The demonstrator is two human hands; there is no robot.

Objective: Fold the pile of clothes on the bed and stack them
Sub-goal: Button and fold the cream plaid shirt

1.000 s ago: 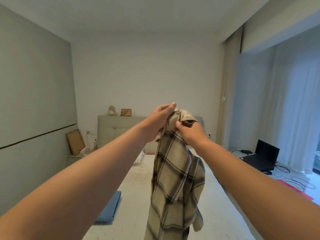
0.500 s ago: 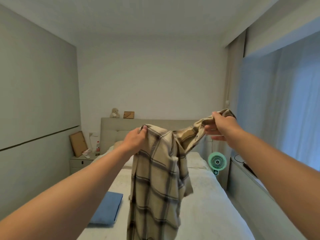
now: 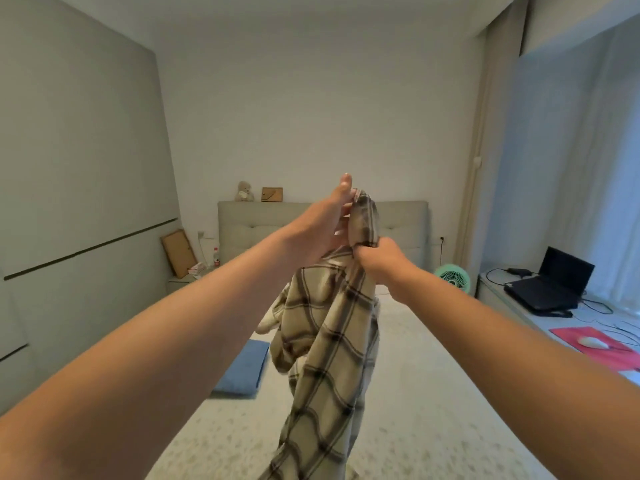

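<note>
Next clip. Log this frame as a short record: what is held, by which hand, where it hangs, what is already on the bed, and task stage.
held item: plaid shirt, beige with dark checks
left hand: fingers extended, against the shirt's top edge
right hand: fist closed on bunched fabric just below the top
hands: close together, raised in front of the headboard
shirt position: hanging in the air over the bed, unfolded
on bed: folded blue garment, left side
task stage: shirt not yet folded
</note>
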